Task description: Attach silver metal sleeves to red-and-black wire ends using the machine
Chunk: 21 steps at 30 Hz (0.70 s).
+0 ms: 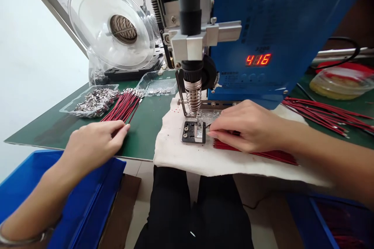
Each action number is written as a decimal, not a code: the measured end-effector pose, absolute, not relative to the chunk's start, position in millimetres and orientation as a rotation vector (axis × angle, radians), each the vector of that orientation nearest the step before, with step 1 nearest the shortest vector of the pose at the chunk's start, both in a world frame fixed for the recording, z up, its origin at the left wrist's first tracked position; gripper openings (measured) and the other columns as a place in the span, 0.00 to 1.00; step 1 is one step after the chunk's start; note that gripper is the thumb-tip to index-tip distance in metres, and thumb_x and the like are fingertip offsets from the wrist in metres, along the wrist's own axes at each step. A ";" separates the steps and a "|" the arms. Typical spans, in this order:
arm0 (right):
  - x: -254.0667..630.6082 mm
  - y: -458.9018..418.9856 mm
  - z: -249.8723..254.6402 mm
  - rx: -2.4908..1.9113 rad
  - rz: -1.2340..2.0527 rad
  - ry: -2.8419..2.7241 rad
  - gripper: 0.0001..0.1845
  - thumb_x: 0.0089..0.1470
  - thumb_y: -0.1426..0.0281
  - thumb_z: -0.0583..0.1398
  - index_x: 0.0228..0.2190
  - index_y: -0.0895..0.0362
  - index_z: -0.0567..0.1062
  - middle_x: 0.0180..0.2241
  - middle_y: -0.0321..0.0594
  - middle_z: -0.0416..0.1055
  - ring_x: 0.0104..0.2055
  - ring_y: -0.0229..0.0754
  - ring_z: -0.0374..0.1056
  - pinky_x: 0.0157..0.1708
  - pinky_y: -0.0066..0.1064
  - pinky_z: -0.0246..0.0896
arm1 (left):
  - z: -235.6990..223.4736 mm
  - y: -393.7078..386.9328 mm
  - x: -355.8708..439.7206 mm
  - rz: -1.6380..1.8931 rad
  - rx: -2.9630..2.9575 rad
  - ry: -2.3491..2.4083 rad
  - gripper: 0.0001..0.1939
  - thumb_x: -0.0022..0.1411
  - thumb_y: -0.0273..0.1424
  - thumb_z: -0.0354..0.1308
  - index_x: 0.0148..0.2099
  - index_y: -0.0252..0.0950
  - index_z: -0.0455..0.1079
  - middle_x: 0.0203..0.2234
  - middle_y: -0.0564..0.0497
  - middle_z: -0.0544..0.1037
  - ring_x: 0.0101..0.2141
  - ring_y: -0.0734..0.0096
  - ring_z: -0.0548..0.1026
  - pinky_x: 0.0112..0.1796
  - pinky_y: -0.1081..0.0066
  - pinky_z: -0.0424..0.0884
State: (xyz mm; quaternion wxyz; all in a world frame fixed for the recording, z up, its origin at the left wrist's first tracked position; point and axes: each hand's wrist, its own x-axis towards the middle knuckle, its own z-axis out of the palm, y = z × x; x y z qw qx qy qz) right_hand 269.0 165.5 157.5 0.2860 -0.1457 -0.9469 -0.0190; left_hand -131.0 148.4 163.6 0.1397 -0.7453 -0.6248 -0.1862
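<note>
My left hand (pixel 93 142) lies on the green mat, fingers curled over the near end of a bundle of red wires with metal tips (pixel 124 105). My right hand (pixel 248 130) rests on a second bundle of red wires (pixel 263 153) on the white cloth (pixel 187 155), its fingertips pinched together beside a small black and metal fixture (pixel 193 131). What the fingertips hold is too small to make out. A ribbed metal nozzle (pixel 193 97) of the blue machine (pixel 271 27) hangs just above the fixture.
A clear tray of small metal terminals (pixel 95 101) sits at the back left, with another clear tray (pixel 157 85) and a transparent reel (pixel 112 25) behind. More red wires (pixel 327 114) lie at right. Blue bins (pixel 84 202) stand below the table edge.
</note>
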 end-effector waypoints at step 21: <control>266.9 163.1 159.8 -0.364 -0.126 -2.492 0.12 0.74 0.72 0.58 0.35 0.58 0.78 0.26 0.33 0.74 0.26 0.34 0.67 0.28 0.30 0.58 | -89.3 -48.7 -52.8 -0.410 -3.091 -0.610 0.14 0.77 0.36 0.61 0.37 0.37 0.70 0.28 0.54 0.77 0.24 0.72 0.70 0.26 0.67 0.63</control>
